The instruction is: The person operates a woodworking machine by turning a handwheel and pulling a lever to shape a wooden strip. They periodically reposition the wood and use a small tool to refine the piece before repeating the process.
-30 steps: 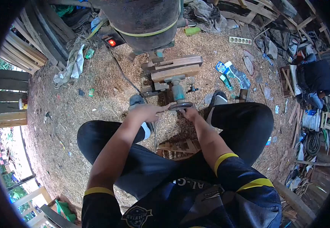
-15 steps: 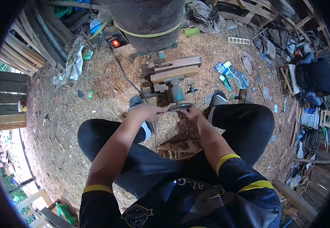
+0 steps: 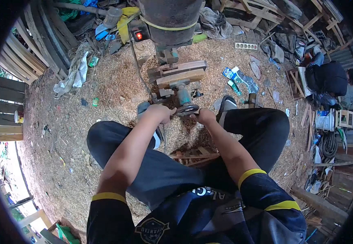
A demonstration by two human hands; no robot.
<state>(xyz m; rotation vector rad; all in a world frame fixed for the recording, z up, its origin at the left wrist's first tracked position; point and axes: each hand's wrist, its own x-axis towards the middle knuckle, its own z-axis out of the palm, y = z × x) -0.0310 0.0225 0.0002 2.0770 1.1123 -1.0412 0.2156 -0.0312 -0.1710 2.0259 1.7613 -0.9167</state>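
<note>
A dark round handwheel [image 3: 187, 108] sits on the near end of a green machine [image 3: 183, 96] between my knees. My left hand [image 3: 161, 113] has its fingers at the wheel's left rim. On the right rim, my right hand [image 3: 204, 116] is closed with fingers curled about the edge. Just beyond the wheel, a light wooden piece [image 3: 181, 78] lies crosswise in the machine, with a darker board [image 3: 184, 67] behind it. A small lever [image 3: 198, 93] sticks out to the right of the machine body.
A large dark cylinder [image 3: 170, 30] with a yellow band stands above the wood. Beside it glows a red switch [image 3: 139, 35] with a cable. Shavings cover the ground. A white power strip [image 3: 246, 46] lies at right. Another person [image 3: 331, 78] sits at far right.
The view has shifted slightly, and the handwheel now appears tilted to show more of its face. Both hands stay at its rim, with the left hand's fingers more curled than before.
</note>
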